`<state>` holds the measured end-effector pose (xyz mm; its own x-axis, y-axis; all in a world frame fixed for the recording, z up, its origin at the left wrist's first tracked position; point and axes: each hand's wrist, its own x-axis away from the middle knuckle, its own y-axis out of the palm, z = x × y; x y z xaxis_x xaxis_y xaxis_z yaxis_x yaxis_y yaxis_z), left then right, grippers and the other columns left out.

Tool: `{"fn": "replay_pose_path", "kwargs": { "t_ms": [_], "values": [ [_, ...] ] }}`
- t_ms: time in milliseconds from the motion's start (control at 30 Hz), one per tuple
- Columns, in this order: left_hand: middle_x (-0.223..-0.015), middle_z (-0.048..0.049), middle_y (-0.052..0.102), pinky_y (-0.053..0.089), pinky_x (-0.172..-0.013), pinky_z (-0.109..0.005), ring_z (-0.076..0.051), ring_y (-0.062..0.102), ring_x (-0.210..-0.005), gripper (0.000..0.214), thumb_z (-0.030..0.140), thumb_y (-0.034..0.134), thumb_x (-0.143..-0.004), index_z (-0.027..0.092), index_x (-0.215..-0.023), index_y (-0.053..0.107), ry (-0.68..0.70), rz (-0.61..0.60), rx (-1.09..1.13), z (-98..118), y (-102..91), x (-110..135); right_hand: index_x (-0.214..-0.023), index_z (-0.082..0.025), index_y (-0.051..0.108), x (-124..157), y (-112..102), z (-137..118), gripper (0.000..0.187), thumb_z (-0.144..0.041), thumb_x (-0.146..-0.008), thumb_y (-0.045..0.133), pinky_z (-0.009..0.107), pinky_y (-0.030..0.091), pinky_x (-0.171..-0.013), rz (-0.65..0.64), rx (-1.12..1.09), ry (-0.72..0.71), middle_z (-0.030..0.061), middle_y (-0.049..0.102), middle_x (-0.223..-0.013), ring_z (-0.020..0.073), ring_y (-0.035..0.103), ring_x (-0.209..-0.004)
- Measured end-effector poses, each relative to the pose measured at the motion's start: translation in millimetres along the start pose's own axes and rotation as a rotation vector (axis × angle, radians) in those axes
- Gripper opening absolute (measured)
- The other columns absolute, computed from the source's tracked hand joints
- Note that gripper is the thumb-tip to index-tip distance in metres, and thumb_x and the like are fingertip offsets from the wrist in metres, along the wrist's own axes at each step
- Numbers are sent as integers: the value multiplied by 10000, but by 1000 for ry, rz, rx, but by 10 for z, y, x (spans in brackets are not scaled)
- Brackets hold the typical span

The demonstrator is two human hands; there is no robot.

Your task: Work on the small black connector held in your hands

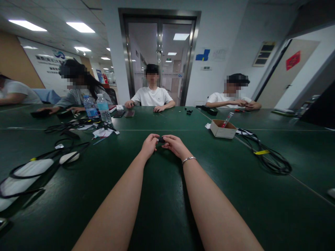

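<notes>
Both arms reach forward over the dark green table (pixel 162 195). Between my hands is a small black object (pixel 161 139) with a shiny bit at its left end; its kind is too small to tell. My left hand (pixel 150 145) pinches it from the left with thumb and fingers. From the right, my right hand (pixel 175 144) grips it with the thumb and index finger, the other fingers curled below. A silver bracelet (pixel 188 159) circles my right wrist. The fingers cover much of the object, which is held just above the tabletop.
An open cardboard box (pixel 223 130) and a coiled black cable (pixel 274 162) lie to the right. Leftward are water bottles (pixel 104 108), tangled cables (pixel 70 125), a white power strip (pixel 26 177) and paper scraps (pixel 103 132). Several people sit along the far side.
</notes>
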<state>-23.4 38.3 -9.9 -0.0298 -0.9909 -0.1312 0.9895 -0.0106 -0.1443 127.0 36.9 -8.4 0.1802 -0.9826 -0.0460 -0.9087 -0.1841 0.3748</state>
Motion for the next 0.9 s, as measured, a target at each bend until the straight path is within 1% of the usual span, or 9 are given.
{"fn": "replay_pose_path", "kwargs": {
  "t_ms": [300, 433, 500, 633, 700, 733, 833, 867, 900],
  "values": [
    [-502, 44, 427, 336, -404, -167, -83, 401, -414, 236, 236, 372, -871, 151, -953, 577, 26, -28, -12, 81, 14, 79, -846, -112, 642, 11, -1, -11, 77, -108, -783, 685, 251, 586, -602, -8, 2, 5, 36, 653, -724, 80, 576, -481],
    [-505, 47, 431, 327, -403, -163, -80, 399, -409, 237, 233, 372, -880, 149, -984, 568, 20, -25, -9, 91, 12, 81, -922, -136, 632, 34, 7, -40, 182, -82, -758, 689, 260, 590, -605, -25, 20, 5, 1, 632, -700, 76, 567, -479],
    [-508, 52, 426, 321, -403, -158, -78, 393, -411, 238, 218, 374, -877, 150, -1023, 550, 21, -21, 3, 79, 13, 72, -986, -161, 614, 41, 30, -59, 240, -97, -766, 685, 251, 584, -555, -35, 62, 34, -26, 606, -658, 67, 535, -440],
    [-508, 60, 418, 326, -410, -154, -81, 394, -423, 261, 184, 380, -864, 148, -1085, 513, 35, -29, 6, 33, 14, 42, -949, -145, 588, 45, 99, -88, 127, -243, -870, 600, 202, 510, -376, -20, 247, 88, -18, 570, -608, 53, 441, -350],
    [-509, 62, 417, 324, -409, -154, -80, 389, -421, 271, 180, 384, -857, 151, -1097, 507, 35, -36, -3, 14, 12, 29, -956, -148, 565, 52, 115, -96, 114, -217, -868, 584, 197, 497, -356, -31, 292, 84, -30, 550, -608, 48, 424, -335],
    [-511, 62, 417, 322, -408, -154, -80, 387, -420, 274, 180, 386, -855, 154, -1100, 507, 34, -39, -5, 9, 12, 25, -994, -164, 543, 57, 113, -98, 171, -170, -835, 605, 204, 514, -378, -48, 275, 71, -38, 555, -647, 45, 437, -344],
    [-515, 61, 415, 321, -408, -153, -80, 387, -423, 279, 183, 387, -853, 158, -1102, 510, 27, -36, -5, 8, 13, 23, -1130, -245, 436, 63, 85, -92, 517, -66, -711, 680, 262, 587, -522, -92, 147, 23, -49, 570, -830, 47, 525, -426],
    [-516, 61, 415, 323, -410, -152, -80, 389, -426, 279, 183, 387, -852, 158, -1101, 511, 27, -36, -5, 10, 14, 25, -1145, -253, 414, 59, 74, -87, 546, -85, -708, 695, 281, 596, -556, -92, 120, 27, -47, 565, -841, 56, 546, -450],
    [-515, 60, 414, 325, -412, -153, -81, 389, -427, 278, 182, 386, -852, 156, -1099, 511, 29, -38, -4, 13, 14, 27, -1138, -243, 416, 54, 66, -81, 506, -132, -733, 697, 292, 597, -564, -85, 111, 43, -41, 561, -815, 66, 555, -460]
  ]
}}
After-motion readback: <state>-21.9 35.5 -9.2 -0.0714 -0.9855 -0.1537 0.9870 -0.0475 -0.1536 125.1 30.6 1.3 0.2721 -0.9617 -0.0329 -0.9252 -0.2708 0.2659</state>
